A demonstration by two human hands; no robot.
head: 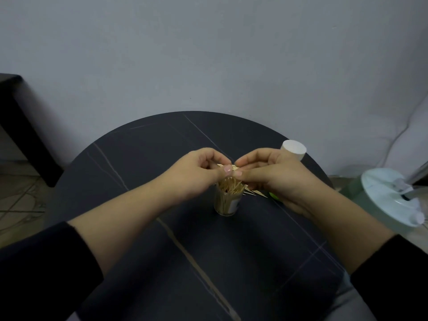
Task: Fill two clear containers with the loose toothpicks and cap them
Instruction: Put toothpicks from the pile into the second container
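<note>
Nearest the camera, two dark sleeves (46, 262) end at bare forearms that reach forward over a round, dark worktop (162, 158) veined with pale lines. At the middle of the worktop a clear container (227, 206) stands upright and uncapped, with a pale label on its right side. It is packed with toothpicks (229, 185) standing on end. They fan out a little at the top, and their tips rise above the rim.

Directly above the container's mouth the two hands meet. The left hand (203, 170) and the right hand (266, 174) each have a narrow grip, thumb against curled fingers, and together they pinch a small bundle of toothpicks (232, 167). The bundle lies roughly level between the two thumbs, just over the standing picks; whether it touches them cannot be told.

Just right of the container, a few loose toothpicks (253, 193) lie flat on the worktop, partly hidden under the right hand. Beside them a bit of a bright green object (274, 195) shows below the right palm; what it is cannot be told.

Farther back, near the worktop's far right edge, a white cylinder (293, 149) shows behind the right hand. Whether it is a cap alone or caps a second container is hidden.

Off the worktop to the right sits a round white and pale green object (391, 195). Dark furniture (20, 126) stands at far left against a plain grey wall (208, 54).
</note>
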